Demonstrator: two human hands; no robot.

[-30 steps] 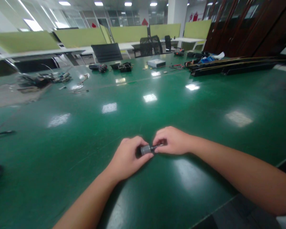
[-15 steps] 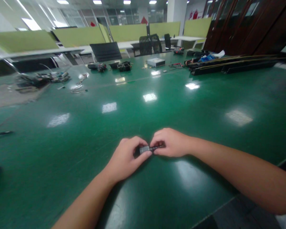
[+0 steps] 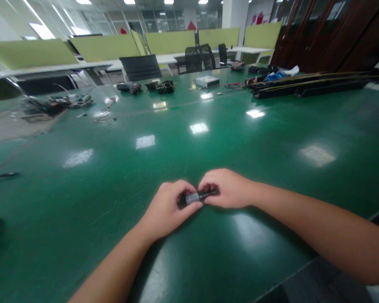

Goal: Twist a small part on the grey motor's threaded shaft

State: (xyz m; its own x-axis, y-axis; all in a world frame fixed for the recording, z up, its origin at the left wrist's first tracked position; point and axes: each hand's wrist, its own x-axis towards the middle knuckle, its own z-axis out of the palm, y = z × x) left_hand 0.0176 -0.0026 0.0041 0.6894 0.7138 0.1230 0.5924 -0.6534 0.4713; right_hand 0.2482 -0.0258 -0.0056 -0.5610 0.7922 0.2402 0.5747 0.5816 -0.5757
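Note:
Between my hands, close over the green table (image 3: 164, 168), lies a small dark cylindrical piece with a silver-grey band (image 3: 192, 198); its exact kind I cannot make out. My left hand (image 3: 167, 208) is closed around its thicker black end, thumb along the near side. At the thinner dark end on the right, my right hand (image 3: 227, 188) pinches with thumb and fingers. The fingertips of both hands nearly meet. Part of the piece is hidden inside each hand.
A white box (image 3: 207, 81) sits far back, right of black parts (image 3: 161, 86). Long dark strips (image 3: 306, 85) lie at the back right. Tangled cables (image 3: 57, 104) are at the back left, and a black cable end (image 3: 3, 176) at the left edge.
Both hands stay nearly in place. The piece looks slightly turned or shifted, with more of its black left end showing beside the silver band.

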